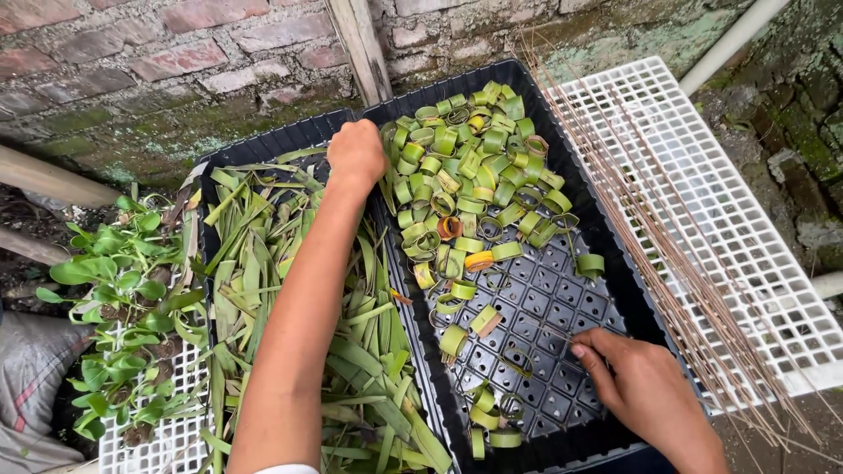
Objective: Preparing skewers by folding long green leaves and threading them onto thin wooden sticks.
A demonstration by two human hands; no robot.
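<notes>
My left hand (356,154) reaches far forward, fingers curled down at the back of the left black tray (230,154), which is heaped with long green leaf strips (255,263); whether it grips anything is hidden. My right hand (637,386) rests low on the near right corner of the right black tray (562,290), fingers curled on its gridded floor beside loose leaf rings. A pile of small green rolled leaf rings (470,158) fills that tray's far half.
A bundle of thin brown sticks (667,254) lies across a white plastic grid panel (755,254) at right. Small green seedlings (123,298) grow on a white grid at left. A mossy brick wall (176,61) and a wooden post (360,44) stand behind.
</notes>
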